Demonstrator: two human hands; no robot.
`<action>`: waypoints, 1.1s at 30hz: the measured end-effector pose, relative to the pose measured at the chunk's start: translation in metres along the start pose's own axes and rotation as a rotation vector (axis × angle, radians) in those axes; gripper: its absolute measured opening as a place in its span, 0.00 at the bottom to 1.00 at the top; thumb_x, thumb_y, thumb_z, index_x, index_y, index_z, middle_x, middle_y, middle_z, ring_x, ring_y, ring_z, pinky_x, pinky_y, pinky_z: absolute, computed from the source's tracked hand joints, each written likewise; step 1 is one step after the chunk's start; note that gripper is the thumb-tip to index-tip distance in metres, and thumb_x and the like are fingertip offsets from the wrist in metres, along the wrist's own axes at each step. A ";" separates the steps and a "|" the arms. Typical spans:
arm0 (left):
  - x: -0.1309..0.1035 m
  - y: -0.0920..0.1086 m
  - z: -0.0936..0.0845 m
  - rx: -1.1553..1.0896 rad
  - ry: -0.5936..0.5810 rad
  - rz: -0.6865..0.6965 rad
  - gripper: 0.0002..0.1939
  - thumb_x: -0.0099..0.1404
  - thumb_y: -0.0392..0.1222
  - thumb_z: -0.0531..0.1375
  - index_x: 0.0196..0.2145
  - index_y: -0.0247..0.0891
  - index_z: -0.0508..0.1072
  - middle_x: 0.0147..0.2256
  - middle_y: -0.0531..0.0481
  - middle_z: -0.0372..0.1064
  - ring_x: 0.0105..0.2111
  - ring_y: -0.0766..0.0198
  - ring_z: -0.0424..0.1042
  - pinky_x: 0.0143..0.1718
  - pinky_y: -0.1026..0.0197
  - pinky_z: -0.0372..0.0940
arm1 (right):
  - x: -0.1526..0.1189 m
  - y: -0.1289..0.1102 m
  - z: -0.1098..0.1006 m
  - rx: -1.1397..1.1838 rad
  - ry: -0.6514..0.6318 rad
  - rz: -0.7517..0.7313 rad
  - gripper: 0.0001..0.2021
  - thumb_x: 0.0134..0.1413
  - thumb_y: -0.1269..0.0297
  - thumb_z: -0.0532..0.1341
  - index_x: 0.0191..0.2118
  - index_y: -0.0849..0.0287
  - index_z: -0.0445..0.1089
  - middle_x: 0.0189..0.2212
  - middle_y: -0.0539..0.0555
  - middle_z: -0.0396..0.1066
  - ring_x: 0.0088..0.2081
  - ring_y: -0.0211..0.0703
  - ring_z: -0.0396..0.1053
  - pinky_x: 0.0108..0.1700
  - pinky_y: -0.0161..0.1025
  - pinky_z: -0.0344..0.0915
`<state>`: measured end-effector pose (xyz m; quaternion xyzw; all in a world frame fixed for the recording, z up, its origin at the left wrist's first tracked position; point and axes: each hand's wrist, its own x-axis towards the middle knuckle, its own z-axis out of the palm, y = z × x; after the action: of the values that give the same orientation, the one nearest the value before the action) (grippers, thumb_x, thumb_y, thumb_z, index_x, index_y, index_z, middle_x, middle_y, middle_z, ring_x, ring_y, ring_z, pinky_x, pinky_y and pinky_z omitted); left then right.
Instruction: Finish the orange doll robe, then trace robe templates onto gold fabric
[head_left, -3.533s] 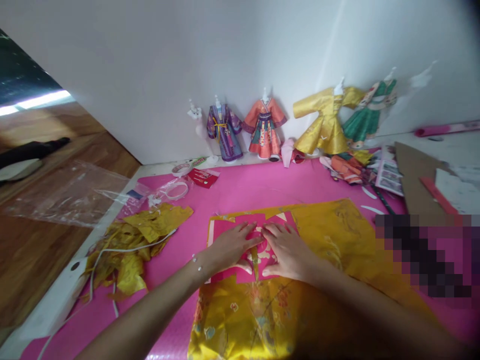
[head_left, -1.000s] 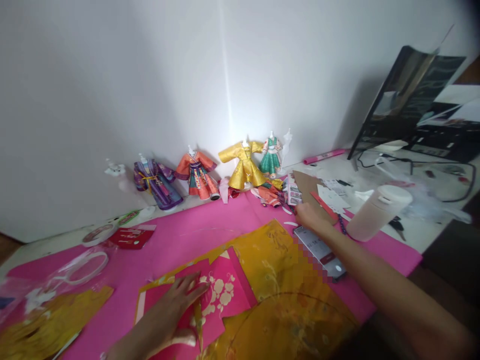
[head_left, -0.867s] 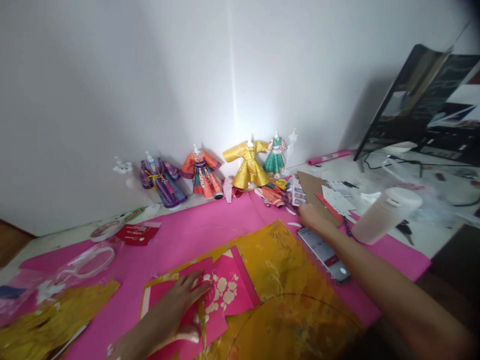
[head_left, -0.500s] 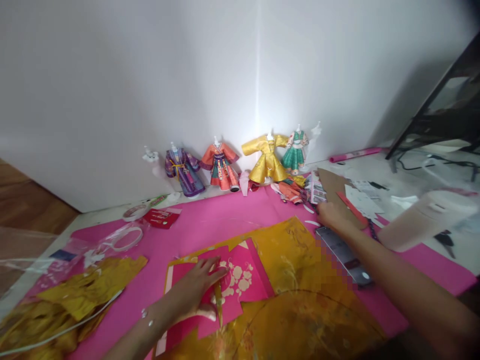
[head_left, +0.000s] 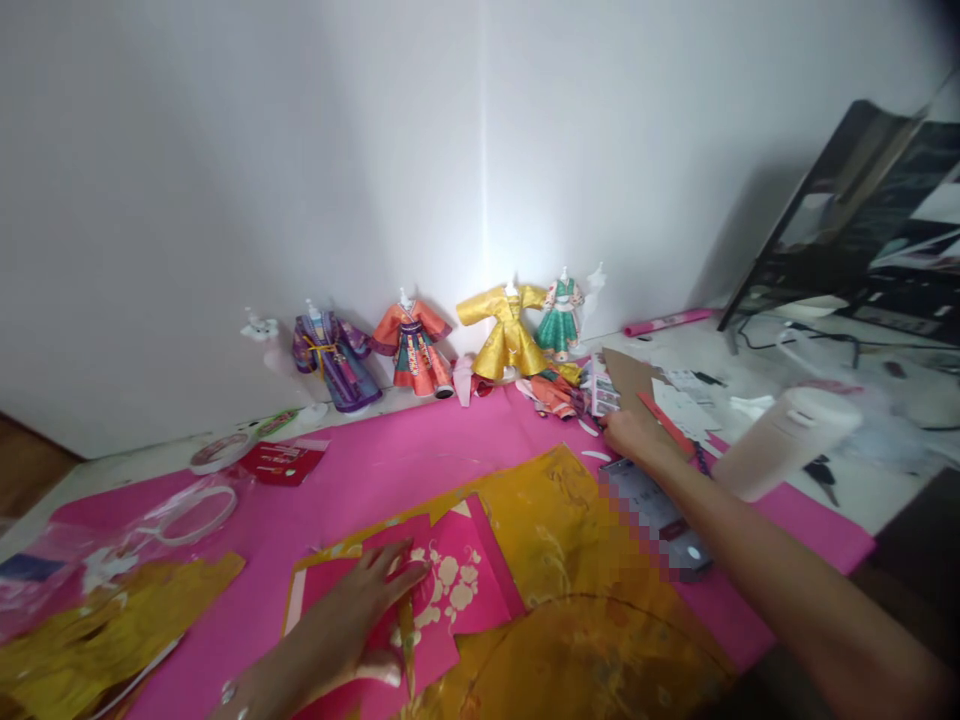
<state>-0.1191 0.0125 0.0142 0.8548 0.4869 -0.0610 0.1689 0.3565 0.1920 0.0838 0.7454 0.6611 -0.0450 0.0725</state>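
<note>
My left hand (head_left: 367, 605) lies with fingers spread on a bright pink paper piece with pale gold flowers (head_left: 454, 585). A narrow golden strip (head_left: 407, 640) shows beside its fingers. Beneath the pink paper is mustard-yellow patterned fabric (head_left: 555, 530), with a dark curved line drawn across its lower part. At the right, my right hand (head_left: 630, 435) reaches out past a phone (head_left: 652, 510), its fingers curled at the edge of a small heap of colourful cloth (head_left: 555, 390). Something small and dark shows at those fingertips, too blurred to name.
Small doll outfits on stands, among them a purple robe (head_left: 337, 360) and a yellow dress (head_left: 510, 330), line the wall. A pale bottle (head_left: 787, 440) stands at right. Plastic bags, a tape roll (head_left: 221, 452) and crumpled yellow cloth (head_left: 127, 620) lie left on the pink sheet (head_left: 360, 450).
The whole view has turned to the right, so the table things appear further left. Both hands keep about the same places on the table.
</note>
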 end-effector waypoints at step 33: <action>0.000 0.006 -0.005 0.032 0.042 -0.005 0.53 0.49 0.64 0.72 0.68 0.58 0.54 0.71 0.40 0.44 0.68 0.34 0.48 0.62 0.33 0.55 | -0.065 0.070 0.013 -0.056 0.084 0.127 0.15 0.59 0.75 0.54 0.46 0.68 0.76 0.43 0.72 0.76 0.45 0.62 0.76 0.43 0.48 0.68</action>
<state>-0.1148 0.0113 0.0201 0.8573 0.4915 -0.0512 0.1445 0.4188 0.1179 0.0848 0.7848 0.6158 0.0093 0.0684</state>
